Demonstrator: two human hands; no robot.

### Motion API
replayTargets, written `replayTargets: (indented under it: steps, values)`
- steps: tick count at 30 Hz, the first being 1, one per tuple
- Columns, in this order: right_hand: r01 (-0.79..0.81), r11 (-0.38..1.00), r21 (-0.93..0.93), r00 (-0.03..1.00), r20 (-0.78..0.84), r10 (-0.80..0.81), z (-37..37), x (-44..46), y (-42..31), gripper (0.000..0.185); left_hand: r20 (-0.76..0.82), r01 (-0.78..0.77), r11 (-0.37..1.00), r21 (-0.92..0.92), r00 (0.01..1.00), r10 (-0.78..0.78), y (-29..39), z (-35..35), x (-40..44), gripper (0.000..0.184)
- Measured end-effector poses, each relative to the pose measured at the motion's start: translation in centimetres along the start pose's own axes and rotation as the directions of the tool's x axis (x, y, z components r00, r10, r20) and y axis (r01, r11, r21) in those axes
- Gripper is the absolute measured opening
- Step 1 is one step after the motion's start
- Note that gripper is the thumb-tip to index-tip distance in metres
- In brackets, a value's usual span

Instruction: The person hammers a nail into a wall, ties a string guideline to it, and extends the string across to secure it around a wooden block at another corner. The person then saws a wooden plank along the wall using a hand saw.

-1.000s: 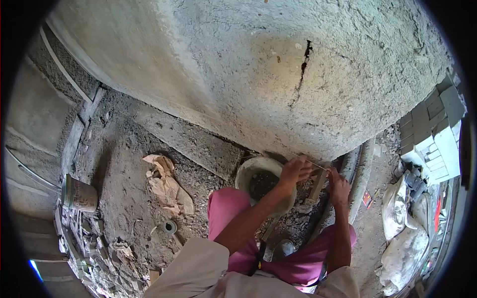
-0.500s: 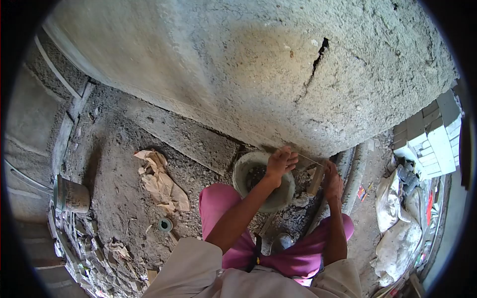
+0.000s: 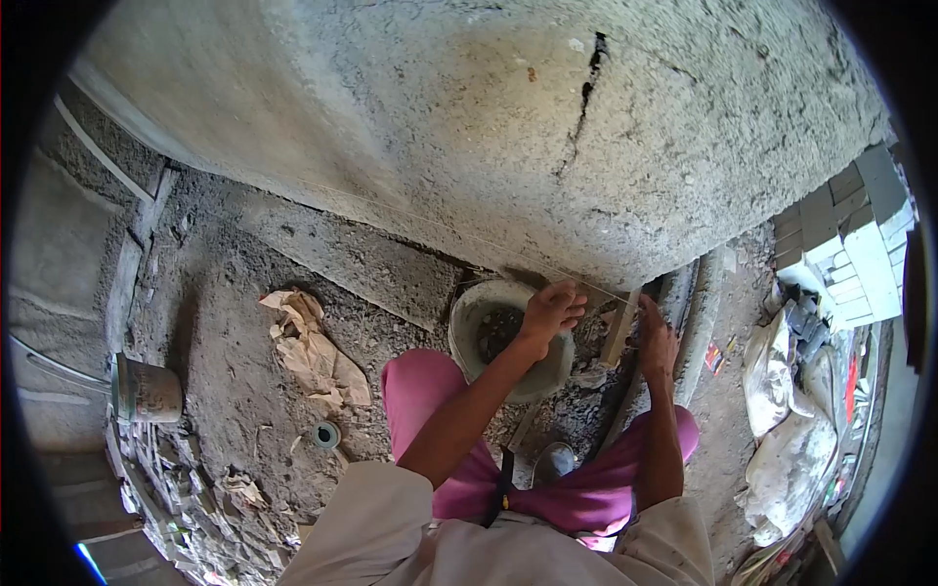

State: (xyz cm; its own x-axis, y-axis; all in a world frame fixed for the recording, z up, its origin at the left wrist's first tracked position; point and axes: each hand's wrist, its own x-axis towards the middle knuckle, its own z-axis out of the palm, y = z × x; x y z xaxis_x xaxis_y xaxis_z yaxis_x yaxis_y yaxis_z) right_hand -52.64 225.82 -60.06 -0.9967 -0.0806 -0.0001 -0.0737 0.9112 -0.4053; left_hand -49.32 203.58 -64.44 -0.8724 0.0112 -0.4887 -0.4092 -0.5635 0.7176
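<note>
A thin string [image 3: 601,287] runs along the foot of the rough plastered wall [image 3: 430,127] to the top of a short wooden block [image 3: 620,330]. My left hand [image 3: 553,313] is over the rim of a round mortar tub [image 3: 467,327], its fingers curled in close beside the string. What they hold, if anything, is too small to make out. To the right of the block is my right hand [image 3: 659,340], index finger stretched toward the string's end near the block's top. Its other fingers are partly hidden. Dark, lumpy material lies in the tub.
Crumpled brown paper [image 3: 315,354] and a small round container [image 3: 326,435] lie on the dirt at left. A bucket [image 3: 147,389] stands farther left. White sacks [image 3: 782,459] and stacked pale blocks [image 3: 845,249] are at right. Pipes [image 3: 699,332] pass beside my right hand.
The view has shifted slightly. My right hand has moved a little away from the block's top, and its index finger is straighter. My left hand stays over the tub, curled.
</note>
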Motion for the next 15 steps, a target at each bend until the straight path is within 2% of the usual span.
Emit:
replayTargets:
  steps: [1,2,4,7,11,15]
  values:
    - [-0.019,0.994,-0.107,0.999,0.04,0.023,-0.3,0.0,-0.3,0.03,-0.002,0.012,1.0,0.024,1.0,-0.012,0.2,0.1,-0.2,0.041]
    - [-0.027,0.995,-0.1,0.999,0.038,0.03,-0.1,0.1,-0.1,0.03,-0.004,0.024,0.999,0.047,1.0,-0.023,0.3,0.2,-0.4,0.041]
    - [0.052,0.992,-0.116,0.997,-0.055,-0.059,0.5,0.2,0.6,0.028,-0.003,0.027,0.999,0.047,1.0,-0.027,0.1,-0.1,-0.2,0.04]
    - [0.02,0.987,-0.159,0.999,-0.039,-0.026,1.1,0.2,0.9,0.025,-0.002,0.028,0.999,0.046,1.0,-0.028,-0.5,-0.3,0.0,0.039]
    - [-0.015,0.986,-0.164,1.0,-0.008,0.014,1.0,0.2,0.4,0.028,-0.007,0.037,0.997,0.07,0.999,-0.036,0.1,0.2,-0.5,0.037]
    - [-0.021,0.997,-0.08,0.999,-0.038,0.018,1.0,-0.1,0.1,0.028,-0.011,0.036,0.996,0.08,0.999,-0.035,0.1,0.0,-0.5,0.036]
